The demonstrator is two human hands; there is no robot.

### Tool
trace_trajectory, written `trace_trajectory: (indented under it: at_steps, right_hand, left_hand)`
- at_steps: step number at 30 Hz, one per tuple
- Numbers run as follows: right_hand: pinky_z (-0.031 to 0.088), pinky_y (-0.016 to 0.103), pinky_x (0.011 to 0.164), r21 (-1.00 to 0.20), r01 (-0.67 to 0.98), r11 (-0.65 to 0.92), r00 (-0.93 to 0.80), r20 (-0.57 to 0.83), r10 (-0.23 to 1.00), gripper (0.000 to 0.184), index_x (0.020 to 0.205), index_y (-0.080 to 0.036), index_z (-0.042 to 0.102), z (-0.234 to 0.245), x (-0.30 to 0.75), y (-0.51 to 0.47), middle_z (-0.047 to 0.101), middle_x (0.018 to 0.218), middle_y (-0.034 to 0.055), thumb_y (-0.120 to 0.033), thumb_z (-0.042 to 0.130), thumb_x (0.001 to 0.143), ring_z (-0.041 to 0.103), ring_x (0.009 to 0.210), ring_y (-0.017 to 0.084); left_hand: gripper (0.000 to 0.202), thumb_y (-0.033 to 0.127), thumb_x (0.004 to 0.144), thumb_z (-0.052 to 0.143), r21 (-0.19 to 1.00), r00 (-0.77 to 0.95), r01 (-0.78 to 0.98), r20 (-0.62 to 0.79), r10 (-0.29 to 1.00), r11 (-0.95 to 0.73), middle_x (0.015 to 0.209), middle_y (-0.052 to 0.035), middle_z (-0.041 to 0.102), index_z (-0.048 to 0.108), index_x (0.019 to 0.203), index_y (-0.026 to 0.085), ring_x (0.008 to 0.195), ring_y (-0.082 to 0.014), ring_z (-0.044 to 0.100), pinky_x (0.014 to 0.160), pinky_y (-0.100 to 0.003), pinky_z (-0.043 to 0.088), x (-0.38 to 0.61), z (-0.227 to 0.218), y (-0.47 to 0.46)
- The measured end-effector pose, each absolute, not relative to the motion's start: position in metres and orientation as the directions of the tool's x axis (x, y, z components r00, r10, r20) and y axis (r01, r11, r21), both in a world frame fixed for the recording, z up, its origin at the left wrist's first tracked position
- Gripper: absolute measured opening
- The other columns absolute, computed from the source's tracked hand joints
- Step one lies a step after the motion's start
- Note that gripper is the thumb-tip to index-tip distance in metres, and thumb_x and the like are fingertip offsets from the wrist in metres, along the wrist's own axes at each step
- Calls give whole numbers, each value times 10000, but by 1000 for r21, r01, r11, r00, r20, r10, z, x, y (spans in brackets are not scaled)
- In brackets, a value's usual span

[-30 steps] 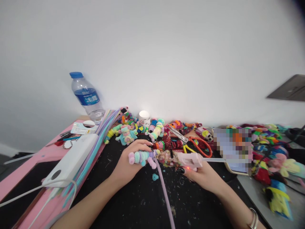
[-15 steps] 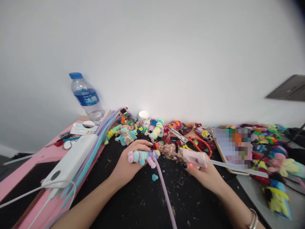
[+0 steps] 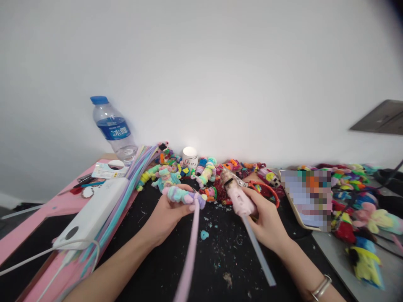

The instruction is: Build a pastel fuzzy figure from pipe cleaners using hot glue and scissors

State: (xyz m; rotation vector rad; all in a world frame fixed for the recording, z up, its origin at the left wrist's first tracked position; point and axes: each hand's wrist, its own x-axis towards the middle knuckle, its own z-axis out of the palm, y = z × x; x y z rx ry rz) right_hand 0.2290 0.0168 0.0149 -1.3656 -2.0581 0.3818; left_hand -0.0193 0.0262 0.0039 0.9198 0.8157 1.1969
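A pastel pipe-cleaner figure (image 3: 180, 195), wound in coils of lilac, aqua and pink, sits pinched in my left hand (image 3: 168, 216). From it a long lilac pipe cleaner (image 3: 190, 256) hangs toward me. My right hand (image 3: 264, 214) is wrapped round a pale pink hot glue gun (image 3: 238, 197) with a crusted front end, its nozzle pointing away toward the wall. A clear glue stick (image 3: 260, 253) sticks out of its back, slanting down to the right. Orange-handled scissors (image 3: 267, 193) lie behind the glue gun, partly covered by it.
Several fuzzy figures line the wall, with a white paper roll (image 3: 190, 158) among them. Pastel pipe cleaners (image 3: 126, 193), a white power bank (image 3: 91, 214) and a water bottle (image 3: 113, 130) are at left. A phone (image 3: 307, 201) leans at right. Blue scrap (image 3: 204, 235) lies on the black mat (image 3: 151, 272).
The glue gun has swung from lying sideways to pointing away, and its tip has left the figure. My left hand has turned, shifting the figure slightly left and up.
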Motion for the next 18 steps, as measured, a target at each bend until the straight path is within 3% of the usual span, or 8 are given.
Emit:
trace_trajectory:
  at_steps: [4, 9, 12, 18]
  right_hand:
    - [436, 351, 854, -470, 700, 537, -450, 293, 843, 521, 1222, -194, 462, 15, 222, 11, 607, 1125, 98, -189, 562, 710, 575, 982, 241]
    - [413, 370, 847, -441, 667, 601, -599, 162, 784, 545, 1216, -193, 493, 20, 210, 4, 627, 999, 65, -150, 546, 675, 543, 902, 225]
    - [393, 389, 849, -415, 671, 615, -633, 112, 766, 536, 1208, -192, 511, 21, 203, 2, 615, 936, 59, -128, 525, 676, 505, 878, 226]
    - [340, 461, 893, -413, 664, 623, -651, 90, 754, 614, 1240, -193, 471, 28, 200, 1, 539, 1050, 87, -168, 556, 633, 444, 968, 266]
  left_hand:
    - [256, 190, 640, 759, 766, 110, -619, -130, 985, 170, 777, 38, 633, 604, 842, 208, 667, -82, 607, 642, -197, 551, -27, 9, 33]
    - [205, 204, 624, 777, 663, 62, -738, -126, 990, 131, 686, 64, 583, 618, 752, 202, 629, -47, 568, 641, -139, 549, -39, 11, 43]
    - [177, 203, 632, 771, 671, 55, -728, -148, 987, 141, 682, 60, 588, 625, 732, 198, 619, -46, 572, 638, -137, 552, -39, 9, 45]
    - [187, 189, 605, 785, 755, 39, -639, -158, 987, 147, 654, 33, 622, 643, 723, 154, 627, -77, 599, 622, -176, 548, -31, 6, 42]
